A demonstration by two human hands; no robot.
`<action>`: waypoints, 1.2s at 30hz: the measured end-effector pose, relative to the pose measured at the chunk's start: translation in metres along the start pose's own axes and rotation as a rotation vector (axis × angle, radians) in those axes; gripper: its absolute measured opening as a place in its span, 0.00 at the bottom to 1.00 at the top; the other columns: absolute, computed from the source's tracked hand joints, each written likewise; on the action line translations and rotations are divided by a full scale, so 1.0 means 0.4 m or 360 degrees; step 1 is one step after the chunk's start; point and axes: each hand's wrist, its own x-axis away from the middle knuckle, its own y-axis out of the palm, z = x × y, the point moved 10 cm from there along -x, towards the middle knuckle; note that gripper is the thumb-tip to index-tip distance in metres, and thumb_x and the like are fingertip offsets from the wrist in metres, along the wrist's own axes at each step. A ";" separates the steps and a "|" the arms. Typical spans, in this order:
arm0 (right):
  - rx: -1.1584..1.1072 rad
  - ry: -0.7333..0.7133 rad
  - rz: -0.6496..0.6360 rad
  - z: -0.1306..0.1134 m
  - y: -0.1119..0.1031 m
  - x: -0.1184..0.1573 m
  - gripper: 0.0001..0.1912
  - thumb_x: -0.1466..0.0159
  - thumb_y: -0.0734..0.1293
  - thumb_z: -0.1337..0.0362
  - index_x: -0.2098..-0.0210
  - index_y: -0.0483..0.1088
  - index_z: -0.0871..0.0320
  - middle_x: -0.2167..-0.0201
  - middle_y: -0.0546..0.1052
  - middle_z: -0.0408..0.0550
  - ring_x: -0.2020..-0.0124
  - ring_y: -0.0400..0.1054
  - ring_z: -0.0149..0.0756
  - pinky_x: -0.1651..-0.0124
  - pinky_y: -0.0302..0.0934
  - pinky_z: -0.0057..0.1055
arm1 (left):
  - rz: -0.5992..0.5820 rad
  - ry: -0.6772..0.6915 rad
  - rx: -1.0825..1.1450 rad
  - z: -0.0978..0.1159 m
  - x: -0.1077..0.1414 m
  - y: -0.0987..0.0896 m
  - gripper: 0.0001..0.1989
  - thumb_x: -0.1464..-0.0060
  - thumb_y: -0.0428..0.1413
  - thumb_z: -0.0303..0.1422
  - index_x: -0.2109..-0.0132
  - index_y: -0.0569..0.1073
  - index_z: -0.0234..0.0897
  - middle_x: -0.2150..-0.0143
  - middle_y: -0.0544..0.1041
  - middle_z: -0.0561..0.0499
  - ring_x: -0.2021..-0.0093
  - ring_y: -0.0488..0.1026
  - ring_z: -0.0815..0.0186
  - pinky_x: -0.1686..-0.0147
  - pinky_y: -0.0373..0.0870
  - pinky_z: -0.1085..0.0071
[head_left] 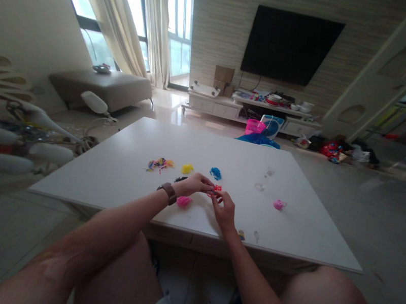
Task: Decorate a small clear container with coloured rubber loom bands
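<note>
L hand (194, 183) & R hand (225, 212) close tog. by red pcs (219, 188), can't tell either grip's opening or contents.

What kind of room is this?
It looks like a living room in someone's home: a big flat TV hangs on the wall above a low white cabinet, and long pale curtains hang by the tall windows.
</note>
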 end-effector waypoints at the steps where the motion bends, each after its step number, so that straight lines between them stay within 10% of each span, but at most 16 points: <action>1: -0.0005 0.0004 -0.0001 0.001 0.000 0.000 0.09 0.31 0.65 0.58 0.57 0.73 0.55 0.63 0.77 0.49 0.67 0.69 0.36 0.64 0.64 0.33 | -0.0001 0.0004 -0.0018 0.001 0.004 -0.001 0.18 0.60 0.73 0.35 0.63 0.82 0.27 0.65 0.83 0.42 0.65 0.78 0.66 0.54 0.75 0.66; 8: 0.0042 0.0003 0.0004 0.003 -0.003 -0.004 0.09 0.30 0.63 0.60 0.63 0.73 0.56 0.67 0.77 0.47 0.68 0.69 0.36 0.64 0.62 0.32 | 0.0029 -0.0069 0.0093 -0.002 0.013 -0.011 0.08 0.52 0.66 0.28 0.64 0.80 0.26 0.66 0.82 0.42 0.64 0.78 0.66 0.54 0.74 0.68; 14: 0.0032 0.0062 0.0010 0.011 -0.006 -0.005 0.09 0.30 0.63 0.61 0.63 0.73 0.56 0.66 0.77 0.47 0.68 0.68 0.35 0.65 0.61 0.30 | 0.0157 -0.0092 0.0002 0.009 0.005 -0.030 0.14 0.55 0.51 0.17 0.64 0.78 0.28 0.75 0.75 0.50 0.78 0.66 0.76 0.75 0.62 0.77; 27: 0.0003 0.0179 0.0054 0.026 -0.014 -0.008 0.13 0.31 0.62 0.56 0.65 0.73 0.56 0.67 0.77 0.48 0.68 0.69 0.35 0.66 0.61 0.31 | 0.0141 0.0326 -0.1122 0.100 0.025 -0.025 0.17 0.50 0.60 0.41 0.62 0.83 0.29 0.78 0.65 0.55 0.75 0.58 0.71 0.73 0.53 0.72; 36: -0.0019 0.0181 -0.0008 0.035 -0.002 -0.008 0.12 0.31 0.63 0.56 0.64 0.74 0.57 0.68 0.77 0.47 0.69 0.69 0.35 0.66 0.61 0.31 | 0.0101 0.0421 -0.1262 0.087 0.032 -0.010 0.20 0.46 0.59 0.45 0.61 0.83 0.30 0.79 0.59 0.58 0.76 0.54 0.72 0.74 0.48 0.71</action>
